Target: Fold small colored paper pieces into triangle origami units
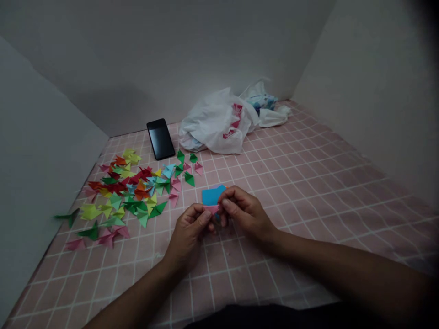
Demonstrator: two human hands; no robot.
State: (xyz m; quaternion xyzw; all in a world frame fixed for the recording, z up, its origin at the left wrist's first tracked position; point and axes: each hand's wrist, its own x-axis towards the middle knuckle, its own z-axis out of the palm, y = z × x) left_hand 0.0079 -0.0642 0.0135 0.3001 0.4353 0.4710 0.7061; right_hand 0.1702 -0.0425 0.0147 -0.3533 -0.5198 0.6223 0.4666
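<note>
Between my two hands is a small folded pink paper (211,209). My left hand (192,228) pinches its left side between thumb and fingers. The fingers of my right hand (245,212) are closed at its right end. Just behind the hands, blue paper squares (211,196) lie on the cloth, partly covered by my fingers. To the left spreads a loose heap of small folded paper pieces (137,192) with pointed tips, in red, orange, yellow, green, light blue and pink.
A black phone (161,139) rests near the back wall. Right of it sit a crumpled white plastic bag (216,121) with red print and a bluish plastic packet (262,101). Pink checked cloth (308,183) covers the surface, with pale walls at left, back and right.
</note>
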